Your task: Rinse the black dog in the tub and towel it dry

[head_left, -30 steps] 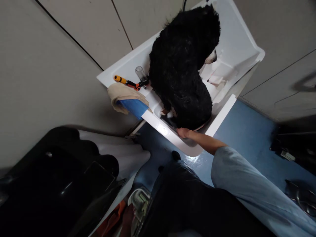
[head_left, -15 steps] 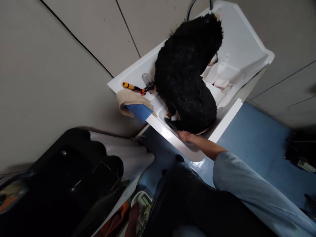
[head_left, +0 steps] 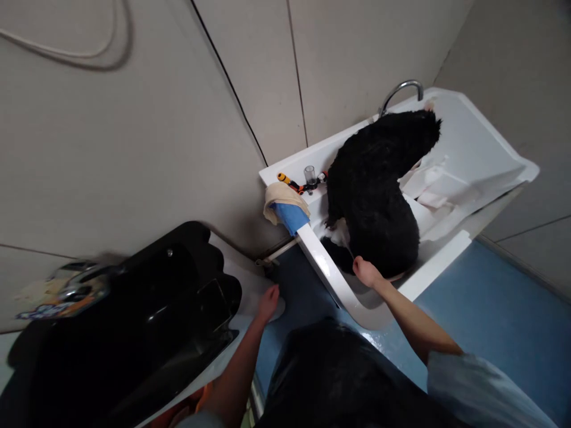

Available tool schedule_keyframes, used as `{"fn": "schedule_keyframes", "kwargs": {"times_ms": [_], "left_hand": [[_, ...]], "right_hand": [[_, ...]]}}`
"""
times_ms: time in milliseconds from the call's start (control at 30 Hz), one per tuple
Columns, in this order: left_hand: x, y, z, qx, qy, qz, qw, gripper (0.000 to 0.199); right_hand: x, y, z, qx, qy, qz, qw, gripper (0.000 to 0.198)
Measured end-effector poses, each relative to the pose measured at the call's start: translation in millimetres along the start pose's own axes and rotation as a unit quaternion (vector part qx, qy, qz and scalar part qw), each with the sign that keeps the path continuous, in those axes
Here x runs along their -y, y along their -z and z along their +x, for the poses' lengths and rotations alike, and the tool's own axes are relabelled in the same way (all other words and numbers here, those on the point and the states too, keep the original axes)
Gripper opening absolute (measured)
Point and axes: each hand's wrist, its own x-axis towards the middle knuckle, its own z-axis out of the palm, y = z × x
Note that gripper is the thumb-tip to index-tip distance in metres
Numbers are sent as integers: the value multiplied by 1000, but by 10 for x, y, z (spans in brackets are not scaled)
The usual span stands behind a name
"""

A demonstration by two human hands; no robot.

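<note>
A wet, black-furred dog (head_left: pixel 375 196) is in a white wash tub (head_left: pixel 486 134), its body curved. My right hand (head_left: pixel 367 272) is at the tub's near end, low against the dog's fur. Its fingers are closed around a thin greyish piece that runs toward a pale patch (head_left: pixel 341 232) by the dog. What that piece is, I cannot make out. My left hand (head_left: pixel 268 303) is raised over the floor between the tub and a black basin. Its fingers are curled together, and anything inside them is hidden.
The black basin (head_left: pixel 156 309) stands at the left. On the tub's corner hang a beige cloth (head_left: pixel 280 193) and a blue cloth (head_left: pixel 289 217). A yellow-and-black handled tool (head_left: pixel 289 181) and a clear cup (head_left: pixel 310 175) lie nearby. A curved faucet (head_left: pixel 401 86) rises behind the dog.
My left hand has come up from a white container of small items below. My right hand has shifted slightly on the dog's near side. The view has swung left and up.
</note>
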Motion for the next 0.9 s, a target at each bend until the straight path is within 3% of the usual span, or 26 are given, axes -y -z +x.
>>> {"fn": "schedule_keyframes", "kwargs": {"times_ms": [67,100,167,233,333,400,533,633,700,767,900], "left_hand": [[-313,201,539,-74,-36,-39,996,36],[-513,344,842,-140,-96,-77,982,39],[-942,668,1412,-199,-159,-96,962,43],[-1323,959,1835,-210,-208,-98,950,44],[-1667,1226,2134,-170,-251,-74,950,27],[-1768,1349,2185,-146,-248,-71,955,5],[-1973,1759,2199,-178,-168,-155,957,30],[-2367,2170,2133,-249,-126,-242,929,37],[-2786,2332,2006,-243,-152,-319,903,38],[-3309,2325,1817,-175,-207,-428,862,37],[-4501,1938,1337,-35,-357,-544,759,35]], "right_hand": [[32,25,-81,-4,8,-8,1000,20],[54,23,-117,-7,9,-11,1000,20],[96,-8,-182,-11,13,-13,1000,21],[127,-59,-242,-17,14,-14,1000,21],[146,-133,-334,-32,2,-13,999,19],[150,-163,-394,-39,-5,-9,999,18],[185,-195,-459,-41,-9,9,999,17],[255,-217,-435,-58,-3,41,998,17],[325,-213,-403,-73,5,72,995,15],[405,-167,-384,-92,16,112,989,15],[473,121,-441,-169,29,225,959,11]]}}
